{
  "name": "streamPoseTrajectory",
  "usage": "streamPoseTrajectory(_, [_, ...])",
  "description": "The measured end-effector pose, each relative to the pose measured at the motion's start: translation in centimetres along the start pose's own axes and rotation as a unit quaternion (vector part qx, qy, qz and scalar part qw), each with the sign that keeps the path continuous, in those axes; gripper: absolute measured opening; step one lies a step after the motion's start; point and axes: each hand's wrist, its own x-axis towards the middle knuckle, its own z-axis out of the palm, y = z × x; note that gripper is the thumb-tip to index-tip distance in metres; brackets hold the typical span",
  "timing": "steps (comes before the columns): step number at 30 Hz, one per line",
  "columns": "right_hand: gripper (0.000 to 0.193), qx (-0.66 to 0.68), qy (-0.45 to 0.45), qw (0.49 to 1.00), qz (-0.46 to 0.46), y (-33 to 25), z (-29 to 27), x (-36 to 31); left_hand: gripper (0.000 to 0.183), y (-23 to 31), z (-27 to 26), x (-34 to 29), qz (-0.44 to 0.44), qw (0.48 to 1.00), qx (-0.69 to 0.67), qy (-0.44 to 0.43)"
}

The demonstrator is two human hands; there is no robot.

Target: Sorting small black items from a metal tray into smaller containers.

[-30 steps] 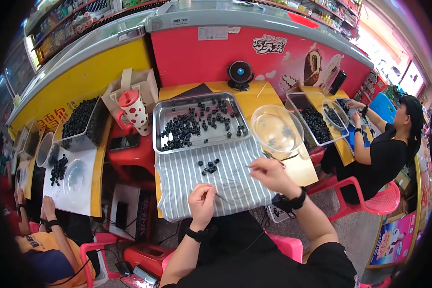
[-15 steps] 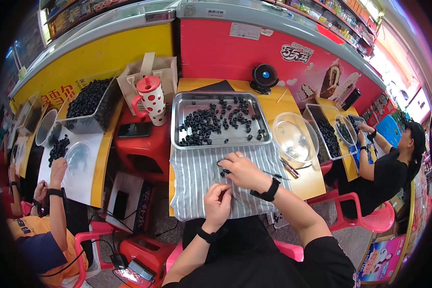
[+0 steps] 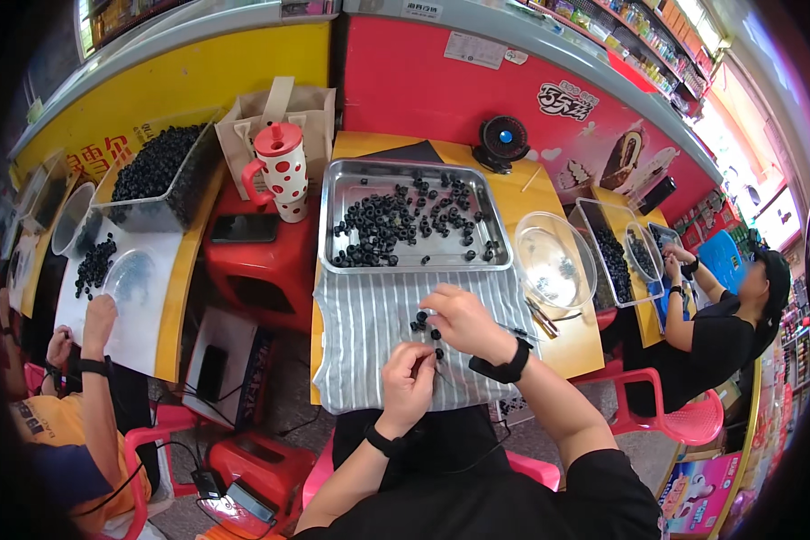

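Observation:
My left hand [image 3: 408, 382] is closed in a pinch over the grey striped cloth [image 3: 360, 346]. At its fingertips sits a small black bead-like piece [image 3: 439, 354], and a thin dark line shows just below. Just above it, my right hand [image 3: 466, 322] has its fingers curled together; what they hold, if anything, is hidden. A few black pieces [image 3: 418, 319] lie on the cloth beside its fingertips. Behind the cloth stands a metal tray [image 3: 414, 266] with many loose black pieces [image 3: 373, 225] in it.
A clear round tub [image 3: 549, 292] and thin tools [image 3: 542, 318] lie to the right. A small black fan [image 3: 502, 144] stands at the back. Left, a red stool [image 3: 265, 265] bears a dotted tumbler [image 3: 283, 171] and a phone [image 3: 245, 229]. Co-workers sit on both sides.
My right hand's fingertips have shifted slightly up and right, uncovering black pieces on the cloth. A black piece now shows at my left fingertips. The whole view has tilted a little.

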Motion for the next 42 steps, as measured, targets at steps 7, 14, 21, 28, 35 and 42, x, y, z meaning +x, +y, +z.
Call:
streamPoseTrajectory(7, [0.014,-0.037,-0.09,0.995,0.011,0.7,0.8,0.2,0.007,-0.5,0.1,-0.3,-0.016,1.0,0.001,-0.014])
streamPoseTrajectory(14, [0.015,0.386,-0.034,0.904,0.18,-2.3,-2.4,-5.6,0.031,0.2,0.0,-0.6,-0.025,0.994,-0.083,-0.068])
streamPoseTrajectory(21, [0.014,0.681,0.093,0.693,0.218,-3.5,2.1,-9.0,0.033,0.7,-1.4,-0.4,-0.079,0.98,-0.11,-0.147])
streamPoseTrajectory(28, [0.004,0.566,0.107,0.787,0.222,-2.7,2.8,-9.0,0.03,0.0,-1.0,-0.3,-0.059,0.977,-0.106,-0.177])
streamPoseTrajectory(35, [0.004,0.479,0.119,0.851,0.179,-2.0,3.3,-9.0,0.024,-1.0,-1.3,-0.4,-0.095,0.97,-0.162,-0.156])
streamPoseTrajectory(42, [0.016,-0.01,0.165,0.972,0.164,2.8,-1.6,-9.6,0.019,-0.2,-1.4,-0.3,-0.124,0.966,-0.173,-0.145])
